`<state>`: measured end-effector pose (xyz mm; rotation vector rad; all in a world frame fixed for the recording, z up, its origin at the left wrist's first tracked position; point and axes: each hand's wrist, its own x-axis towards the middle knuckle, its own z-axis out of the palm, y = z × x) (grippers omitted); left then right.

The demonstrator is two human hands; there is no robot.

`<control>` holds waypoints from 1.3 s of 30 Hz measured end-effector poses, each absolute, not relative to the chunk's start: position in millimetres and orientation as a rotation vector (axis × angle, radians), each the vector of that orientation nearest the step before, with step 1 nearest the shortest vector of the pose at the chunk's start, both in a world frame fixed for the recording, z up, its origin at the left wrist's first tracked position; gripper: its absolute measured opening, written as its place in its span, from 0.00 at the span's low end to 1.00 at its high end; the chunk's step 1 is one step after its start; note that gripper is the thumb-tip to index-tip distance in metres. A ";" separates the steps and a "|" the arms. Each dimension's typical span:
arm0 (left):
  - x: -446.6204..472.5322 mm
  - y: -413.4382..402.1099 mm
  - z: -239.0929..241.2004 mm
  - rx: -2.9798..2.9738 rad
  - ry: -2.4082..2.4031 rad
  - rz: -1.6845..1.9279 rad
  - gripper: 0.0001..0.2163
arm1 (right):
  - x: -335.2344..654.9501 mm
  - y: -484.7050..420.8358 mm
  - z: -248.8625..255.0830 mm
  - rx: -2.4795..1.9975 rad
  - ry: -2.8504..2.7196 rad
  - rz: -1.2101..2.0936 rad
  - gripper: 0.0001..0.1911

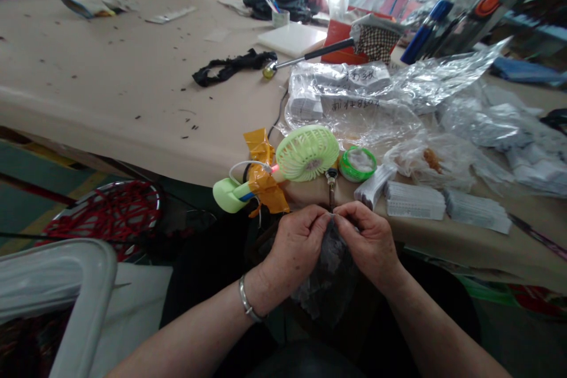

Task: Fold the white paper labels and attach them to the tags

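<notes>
The left hand (pixel 301 237) and right hand (pixel 368 242) meet at the near edge of the smooth tan worktop (pixel 124 88), thumbs and fingertips pinched together on a small piece (pixel 332 214), pale and too tiny to identify. Below them hangs grey bag (pixel 328 286), its thin, crumpled film half see-through. Just beyond the fingertips stands a slim metal rod (pixel 332 192) with a dark, rounded top.

To the left, a pale green plastic fan (pixel 308 153) with a round, slatted cage is bound by glossy amber tape (pixel 267 186). Right of the fan sits a round tub (pixel 358 163) with a bright green rim and whitish contents. Further right lie neat rectangular stacks of paper labels (pixel 415 201). Behind these spread shiny, wrinkled clear plastic bags (pixel 372 115). On the far left side lies a ragged, soft black cloth strip (pixel 234 67); at near left is a white bin (pixel 98 283) with a thick, rounded rim.
</notes>
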<state>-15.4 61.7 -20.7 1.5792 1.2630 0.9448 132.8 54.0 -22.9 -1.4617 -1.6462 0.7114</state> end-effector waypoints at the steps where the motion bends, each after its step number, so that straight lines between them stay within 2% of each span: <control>1: -15.5 62.0 -20.6 1.586 1.264 0.944 0.10 | 132.8 54.3 -22.6 -1.461 -1.645 0.711 0.05; 17: -17.9 55.1 -18.8 1.529 1.260 0.891 0.10 | 140.4 41.0 -14.8 -1.425 -1.762 0.754 0.03; 21: -21.9 51.8 -28.5 1.442 1.275 0.863 0.10 | 158.0 41.6 2.0 -1.340 -1.927 0.444 0.03; 27: -27.2 55.5 -47.5 1.452 1.328 0.863 0.11 | 179.7 84.8 19.2 -1.407 -2.076 -0.263 0.12; 30: -29.1 53.1 -51.1 1.456 1.344 0.848 0.10 | 182.4 100.0 16.7 -1.510 -2.147 -0.332 0.13; 34: -28.2 49.7 -52.3 1.456 1.354 0.815 0.08 | 191.9 96.6 11.0 -1.438 -2.036 -0.288 0.12; 39: -20.3 47.9 -56.0 1.464 1.358 0.737 0.08 | 205.9 68.3 -6.5 -1.366 -1.938 -0.263 0.06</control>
